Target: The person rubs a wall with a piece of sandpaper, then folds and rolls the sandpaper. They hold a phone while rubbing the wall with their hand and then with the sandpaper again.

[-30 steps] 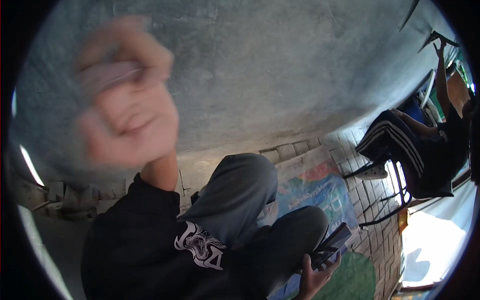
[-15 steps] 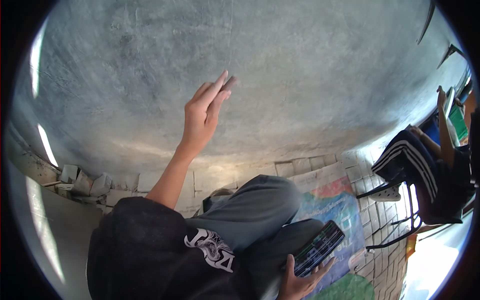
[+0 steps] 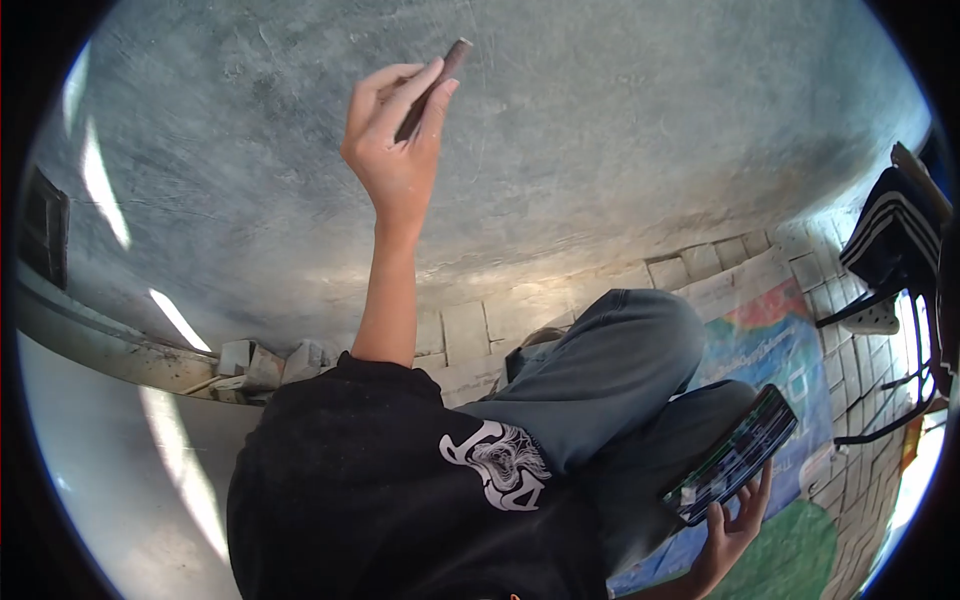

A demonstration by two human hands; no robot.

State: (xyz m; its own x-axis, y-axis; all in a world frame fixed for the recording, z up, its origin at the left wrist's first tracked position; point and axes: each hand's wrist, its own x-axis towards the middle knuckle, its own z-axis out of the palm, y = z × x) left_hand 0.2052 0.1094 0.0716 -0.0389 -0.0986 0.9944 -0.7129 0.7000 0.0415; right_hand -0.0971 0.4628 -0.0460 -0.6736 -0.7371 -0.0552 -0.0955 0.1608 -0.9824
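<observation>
Raised in front of the grey wall (image 3: 620, 130), my left hand (image 3: 392, 160) pinches a short, dark brown stick (image 3: 456, 60) between thumb and fingers. The stick slants up to the right, with a paler far end. At lower right my right hand (image 3: 730, 545) grips a phone (image 3: 738, 455) by its lower edge. Its dark screen faces up, with bright patterns and reflections across it. The phone is over my bent leg (image 3: 630, 380), in grey trousers.
A printed banner (image 3: 765, 350) covers part of the brick paving (image 3: 880, 480). At right is a dark metal-framed chair (image 3: 880, 435), beside a person's striped trouser leg (image 3: 885, 235). Loose blocks (image 3: 250, 362) lie along the wall's foot at left.
My left hand has moved up along the wall, and the stick now shows more fully. The view has shifted, putting my legs and the phone further right and higher.
</observation>
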